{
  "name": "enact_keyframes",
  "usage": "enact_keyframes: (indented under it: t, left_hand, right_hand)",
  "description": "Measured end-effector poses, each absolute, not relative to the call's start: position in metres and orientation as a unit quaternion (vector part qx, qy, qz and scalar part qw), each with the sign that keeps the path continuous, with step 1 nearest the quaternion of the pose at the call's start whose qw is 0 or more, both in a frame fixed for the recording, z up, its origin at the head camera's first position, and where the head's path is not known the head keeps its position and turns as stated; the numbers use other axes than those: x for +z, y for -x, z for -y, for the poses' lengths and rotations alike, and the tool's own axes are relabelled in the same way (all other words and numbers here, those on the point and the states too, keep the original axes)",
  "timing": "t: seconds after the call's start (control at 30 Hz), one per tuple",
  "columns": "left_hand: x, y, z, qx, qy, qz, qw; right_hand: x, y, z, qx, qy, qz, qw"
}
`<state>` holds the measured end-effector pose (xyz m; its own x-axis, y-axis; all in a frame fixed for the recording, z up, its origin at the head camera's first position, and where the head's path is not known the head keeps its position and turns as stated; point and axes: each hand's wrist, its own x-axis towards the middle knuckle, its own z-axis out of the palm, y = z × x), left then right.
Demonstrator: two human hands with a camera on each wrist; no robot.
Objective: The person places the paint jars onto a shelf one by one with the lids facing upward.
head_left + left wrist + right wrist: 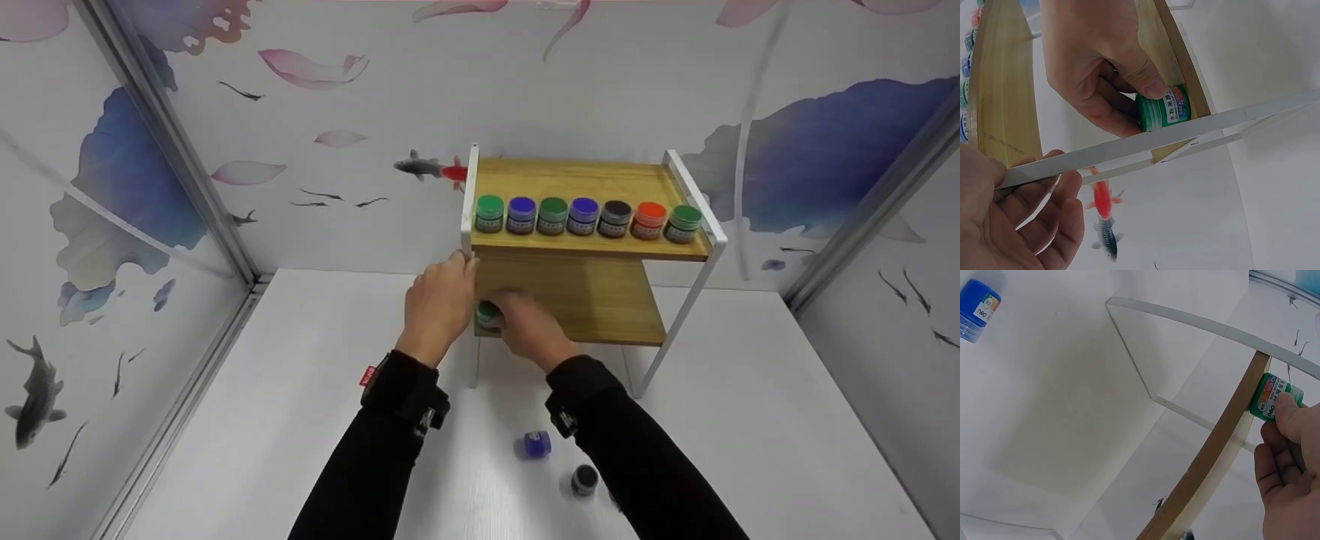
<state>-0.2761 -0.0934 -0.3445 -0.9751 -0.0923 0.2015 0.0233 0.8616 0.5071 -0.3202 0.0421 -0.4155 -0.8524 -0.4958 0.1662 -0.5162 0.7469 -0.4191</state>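
Observation:
A small two-tier shelf rack [570,180] with wooden boards and a white metal frame stands before me. With my left hand [441,304] I grip its left upright [1129,145], close under the top board. My right hand [534,326] pinches a green paint jar [1269,398] between thumb and fingers, its label facing out. The jar stands upright at the left front corner of the lower board [592,300], right beside the upright. In the left wrist view, the right hand's fingers cover part of the jar's lid end.
Along the top board's front edge runs a row of several paint jars [583,217] with green, blue, black and red-orange lids. A blue jar [537,444] and a black-lidded jar [585,479] lie on the white table [300,420] near my right forearm. Printed panels enclose the table.

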Motion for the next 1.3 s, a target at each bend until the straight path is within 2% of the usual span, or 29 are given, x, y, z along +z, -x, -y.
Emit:
enact_keyframes:
  t: [0.53, 0.73, 1.1, 1.3]
  left_hand:
    - [-0.346, 0.276, 0.088, -0.278, -0.02, 0.955, 0.101]
    - [-0.348, 0.276, 0.087, -0.263, -0.003, 0.957, 0.122]
    - [-0.345, 0.275, 0.089, -0.269, -0.005, 0.956, 0.116]
    - [-0.344, 0.275, 0.093, -0.272, -0.012, 0.956, 0.108]
  right_hand:
    - [-0.415, 0.313, -0.057, 0.229, -0.208, 0.951, -0.007]
    - [-0.416, 0.31, -0.064, 0.23, -0.186, 0.955, -0.023]
    - [-0.415, 0.302, -0.084, 0.211, -0.188, 0.959, 0.006]
    - [-0.417, 0.297, -0.097, 0.226, -0.215, 0.95, -0.006]
